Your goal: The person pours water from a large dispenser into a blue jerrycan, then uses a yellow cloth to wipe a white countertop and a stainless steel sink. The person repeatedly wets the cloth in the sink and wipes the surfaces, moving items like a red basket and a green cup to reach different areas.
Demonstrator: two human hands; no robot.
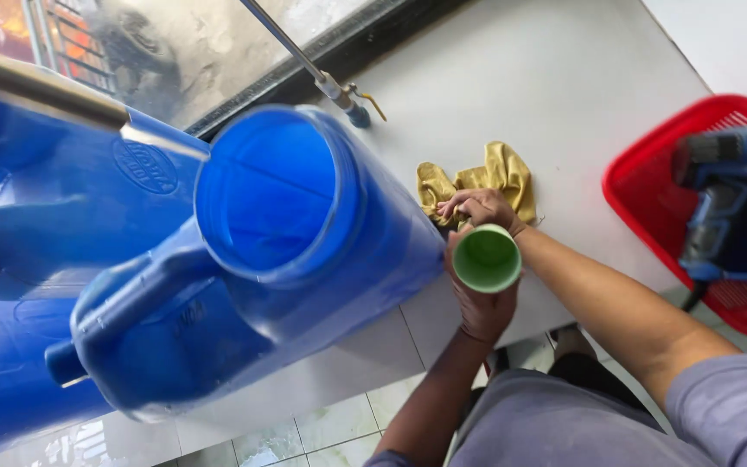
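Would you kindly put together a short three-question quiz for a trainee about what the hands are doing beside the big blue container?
1. True or false: the left hand holds the green cup upright with its mouth facing up.
2. Which thing does the right hand rest on?
A. the red basket
B. the yellow cloth
C. the blue container
3. Fill in: the cloth lies on the white ____, next to the container.

Key:
1. True.
2. B.
3. Counter; the cloth sits crumpled on it just behind the cup.
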